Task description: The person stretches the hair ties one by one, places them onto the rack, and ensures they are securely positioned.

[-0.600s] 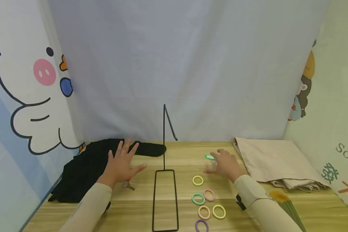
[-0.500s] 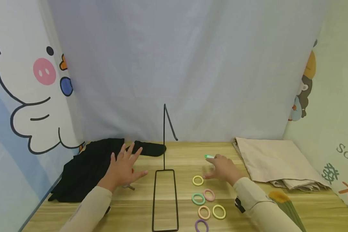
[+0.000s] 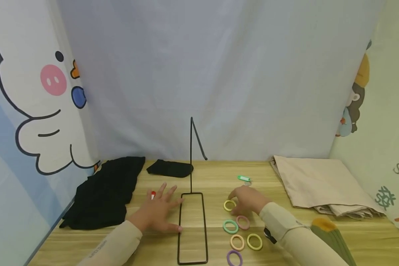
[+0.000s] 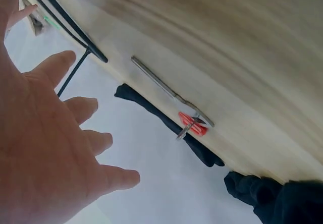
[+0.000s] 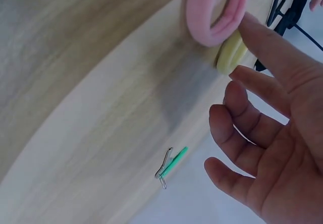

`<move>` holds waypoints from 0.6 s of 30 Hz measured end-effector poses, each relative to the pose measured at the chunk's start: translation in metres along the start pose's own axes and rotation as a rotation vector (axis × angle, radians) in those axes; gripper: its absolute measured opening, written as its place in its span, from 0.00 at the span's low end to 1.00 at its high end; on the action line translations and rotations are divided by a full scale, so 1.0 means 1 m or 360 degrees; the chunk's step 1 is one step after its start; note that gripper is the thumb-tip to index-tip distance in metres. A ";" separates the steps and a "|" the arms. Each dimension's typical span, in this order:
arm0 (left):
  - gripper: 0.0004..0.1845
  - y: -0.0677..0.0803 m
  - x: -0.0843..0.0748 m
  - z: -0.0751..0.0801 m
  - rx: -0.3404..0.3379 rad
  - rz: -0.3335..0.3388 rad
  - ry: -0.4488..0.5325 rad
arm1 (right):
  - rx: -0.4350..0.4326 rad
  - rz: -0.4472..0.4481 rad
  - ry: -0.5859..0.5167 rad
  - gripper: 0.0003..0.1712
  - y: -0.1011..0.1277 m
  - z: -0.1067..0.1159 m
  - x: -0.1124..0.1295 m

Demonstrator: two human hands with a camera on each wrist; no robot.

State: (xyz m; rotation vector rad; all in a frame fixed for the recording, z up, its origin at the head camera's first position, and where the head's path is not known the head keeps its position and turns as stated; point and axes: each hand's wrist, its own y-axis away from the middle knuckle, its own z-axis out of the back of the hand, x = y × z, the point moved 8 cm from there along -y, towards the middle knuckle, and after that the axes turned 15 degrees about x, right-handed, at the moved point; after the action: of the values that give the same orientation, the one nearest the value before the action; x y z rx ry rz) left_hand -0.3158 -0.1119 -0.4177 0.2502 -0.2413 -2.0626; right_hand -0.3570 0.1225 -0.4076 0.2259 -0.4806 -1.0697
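Head view: right hand (image 3: 250, 199) at the round yellow ring (image 3: 224, 205) nearest the tabletop's (image 3: 216, 177) far edge.
Whether it's pinched, I cannot tell; left hand (image 3: 157, 214) spread, empty-fingered, near the black wire stand (image 3: 191, 193).

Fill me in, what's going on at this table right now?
A person has both bare hands over the table. The right hand is at the farther yellow hair tie, though no firm grip shows. The left hand is spread, its fingertips overlapping the base of the black wire stand in the head view; contact is unclear. Five more hair ties lie nearer the person.
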 end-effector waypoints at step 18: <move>0.49 -0.005 0.000 -0.005 0.0077 0.0047 0.0009 | -0.0038 0.0176 0.0061 0.11 0.009 -0.004 0.011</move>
State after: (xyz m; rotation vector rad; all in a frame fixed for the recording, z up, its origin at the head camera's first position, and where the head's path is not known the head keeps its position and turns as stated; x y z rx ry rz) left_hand -0.3192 -0.1098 -0.4237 0.2805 -0.2903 -2.0286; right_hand -0.3440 0.1171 -0.4051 0.1963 -0.4405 -0.9607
